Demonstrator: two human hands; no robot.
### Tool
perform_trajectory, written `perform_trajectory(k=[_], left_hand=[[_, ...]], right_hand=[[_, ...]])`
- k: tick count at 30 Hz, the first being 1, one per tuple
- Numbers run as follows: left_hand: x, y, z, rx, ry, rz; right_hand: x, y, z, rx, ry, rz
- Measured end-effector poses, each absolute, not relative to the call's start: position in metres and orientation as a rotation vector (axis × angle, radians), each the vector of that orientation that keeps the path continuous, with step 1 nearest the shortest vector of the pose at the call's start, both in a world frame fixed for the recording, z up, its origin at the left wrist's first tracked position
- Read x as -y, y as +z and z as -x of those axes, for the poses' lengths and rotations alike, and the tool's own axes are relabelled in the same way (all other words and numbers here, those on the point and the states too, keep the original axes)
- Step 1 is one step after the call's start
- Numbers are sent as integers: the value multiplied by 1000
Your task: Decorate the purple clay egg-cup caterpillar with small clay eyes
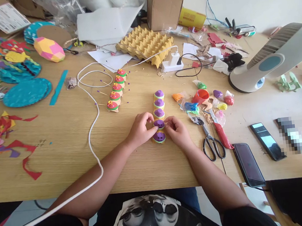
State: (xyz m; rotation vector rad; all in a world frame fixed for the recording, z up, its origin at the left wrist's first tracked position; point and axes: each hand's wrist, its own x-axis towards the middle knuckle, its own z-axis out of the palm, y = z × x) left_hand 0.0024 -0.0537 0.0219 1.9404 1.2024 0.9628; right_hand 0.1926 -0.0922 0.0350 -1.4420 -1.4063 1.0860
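Note:
A strip of egg-carton cups topped with purple and green clay (159, 108) lies on the wooden table (63, 154) in front of me. My left hand (141, 129) has its fingers curled against the left side of the strip, near the second cup from the front. My right hand (176, 129) pinches at the right side of that same cup (159, 124). What the fingertips hold, if anything, is too small to make out. A second strip with red, yellow and green tops (116, 90) lies further left, with pins stuck around it.
Scissors (210, 141) and a red-handled knife (220, 132) lie right of my hands, then two phones (249, 164) (267, 141). Bags of coloured clay (214, 101), a red cup (200, 96), a fan (275, 58), a yellow egg tray (146, 43), a white cable (92, 130) and paper scraps (5, 142) surround the work.

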Motion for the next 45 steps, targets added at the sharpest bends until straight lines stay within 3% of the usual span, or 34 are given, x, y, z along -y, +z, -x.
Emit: perform_trajectory(k=[32, 40, 45], left_hand=[[53, 23, -2, -1218, 976, -1878], [49, 21, -1, -1263, 1093, -1782], [48, 20, 0, -1260, 1116, -1898]], right_hand=[[94, 39, -195, 1335, 1066, 1477], [91, 47, -216, 771, 817, 1307], [102, 78, -233, 761, 680, 1272]])
